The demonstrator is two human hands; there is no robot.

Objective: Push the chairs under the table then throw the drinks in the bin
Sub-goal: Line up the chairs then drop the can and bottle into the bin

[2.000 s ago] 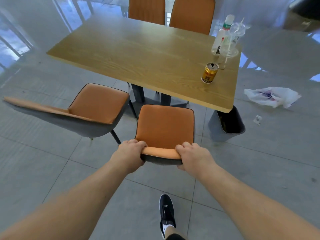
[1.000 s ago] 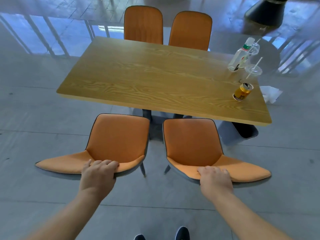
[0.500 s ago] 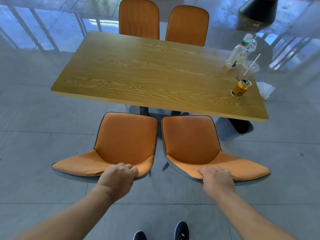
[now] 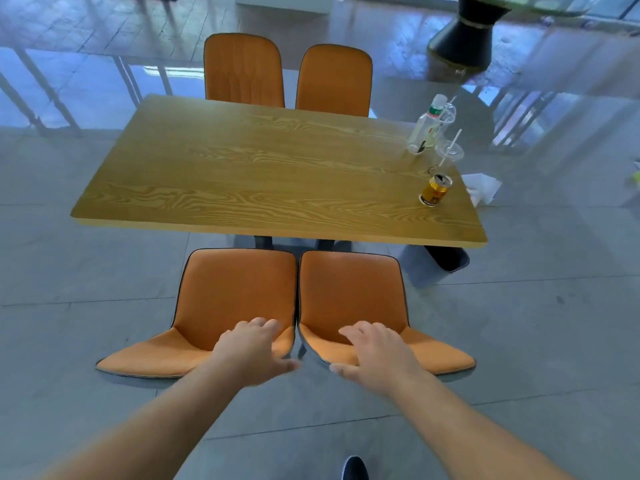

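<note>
Two orange chairs stand side by side at the near edge of the wooden table (image 4: 277, 174), seats just short of its edge: the left chair (image 4: 239, 289) and the right chair (image 4: 349, 292). My left hand (image 4: 252, 348) lies over the left chair's backrest with fingers spread. My right hand (image 4: 374, 351) lies the same way over the right chair's backrest; neither grips. At the table's right end stand a gold can (image 4: 434, 192), a clear cup with a straw (image 4: 448, 152) and a clear bottle (image 4: 427, 126). A grey bin (image 4: 446, 263) sits on the floor below that end.
Two more orange chairs (image 4: 242, 67) (image 4: 334, 77) are tucked in on the far side. A white bag (image 4: 483, 188) lies on the floor right of the table. A black pedestal (image 4: 464, 39) stands at the back right. My shoe (image 4: 355, 469) shows at the bottom.
The two near chairs have closed up side by side and slid nearer the table. Both hands have loosened from the backrests and now have their fingers spread.
</note>
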